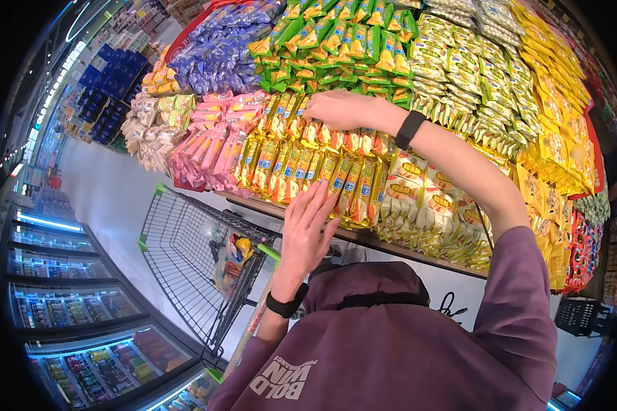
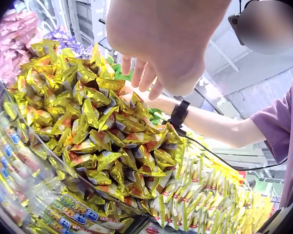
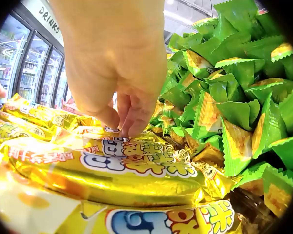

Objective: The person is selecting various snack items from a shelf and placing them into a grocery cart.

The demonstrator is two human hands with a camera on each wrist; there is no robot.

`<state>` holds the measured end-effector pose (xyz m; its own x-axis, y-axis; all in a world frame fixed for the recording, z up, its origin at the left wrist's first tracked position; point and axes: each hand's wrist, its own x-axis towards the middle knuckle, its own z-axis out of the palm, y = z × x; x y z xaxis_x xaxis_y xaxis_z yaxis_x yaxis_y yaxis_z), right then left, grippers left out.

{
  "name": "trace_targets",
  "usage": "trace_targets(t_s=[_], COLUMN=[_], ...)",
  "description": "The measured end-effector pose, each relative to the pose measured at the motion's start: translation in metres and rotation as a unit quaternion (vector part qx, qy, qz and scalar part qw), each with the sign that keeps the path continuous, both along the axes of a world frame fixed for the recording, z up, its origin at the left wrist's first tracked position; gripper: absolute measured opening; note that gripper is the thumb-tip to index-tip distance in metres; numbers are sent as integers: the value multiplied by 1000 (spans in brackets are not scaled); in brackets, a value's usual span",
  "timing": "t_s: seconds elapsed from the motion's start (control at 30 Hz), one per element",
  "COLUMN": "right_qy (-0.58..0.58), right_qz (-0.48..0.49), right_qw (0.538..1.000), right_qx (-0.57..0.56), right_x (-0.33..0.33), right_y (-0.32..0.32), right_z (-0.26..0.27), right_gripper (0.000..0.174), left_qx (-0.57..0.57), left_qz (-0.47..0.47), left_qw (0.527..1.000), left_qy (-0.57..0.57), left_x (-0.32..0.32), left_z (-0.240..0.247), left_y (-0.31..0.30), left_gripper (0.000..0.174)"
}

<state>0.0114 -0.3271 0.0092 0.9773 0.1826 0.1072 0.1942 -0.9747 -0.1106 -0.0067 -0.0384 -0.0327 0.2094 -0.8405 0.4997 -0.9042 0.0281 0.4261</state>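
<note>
Bright shop with lit glass fridges [image 1: 68, 306] full of goods along the left side. Next to that, one big snack stand [image 1: 363, 239], piled high with packs in color groups. At the back, purple-blue packs [image 1: 219, 48], then green packs [image 1: 336, 41], with yellow packs [image 1: 545, 82] off to the right. Pink packs [image 1: 212, 151] just left of the gold ones, white-and-yellow packs [image 1: 415, 205] just right. Down beside the stand, a wire shopping cart [image 1: 178, 233] with green bits and a colorful bag [image 1: 236, 257] inside. Up close to the stand, a person in a purple shirt [image 1: 418, 356], with a black band [image 1: 410, 130] on each wrist.

Left hand [image 1: 301, 233] over the front row of gold packs, fingers long and a bit spread. Holds nothing. Cannot tell if touching.

Right hand [image 1: 339, 109] farther back, close to the green pile, fingers bent down and thumb near them. Tips right at the gold packs; cannot tell if pinching one.

Smallest of all, shiny gold snack packs [image 1: 291, 164] with blue words, side by side in tight rows at the front middle.
</note>
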Motion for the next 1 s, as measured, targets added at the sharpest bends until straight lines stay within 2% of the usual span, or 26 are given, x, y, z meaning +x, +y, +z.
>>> trace_targets(t_s=[0.03, 0.13, 0.63, 0.83, 0.93, 1.0], right_qy=[11, -100, -50, -92, -21, -46], right_qz=[-7, 27, 15, 47, 51, 94], right_qw=[1000, 995, 999, 995, 996, 988], right_qx=[-10, 17, 5, -5, -72, -115], right_x=[-1, -1, 6, 20, 34, 42], right_y=[3, 8, 8, 3, 2, 3], right_z=[3, 3, -1, -5, 5, 5], right_gripper=[13, 13, 15, 12, 7, 7], left_qx=[-2, -7, -4, -3, 0, -1], left_qz=[-1, -4, -6, -6, -10, -11], left_qw=[1000, 1000, 1000, 1000, 1000, 1000], left_qy=[-1, -1, -23, -12, -9, -10], left_x=[-1, -2, -4, -6, -9, -9], left_z=[1, 2, -1, -1, 0, 1], left_y=[0, 0, 3, 2, 0, 0], left_gripper=[44, 43, 36, 34, 34, 33])
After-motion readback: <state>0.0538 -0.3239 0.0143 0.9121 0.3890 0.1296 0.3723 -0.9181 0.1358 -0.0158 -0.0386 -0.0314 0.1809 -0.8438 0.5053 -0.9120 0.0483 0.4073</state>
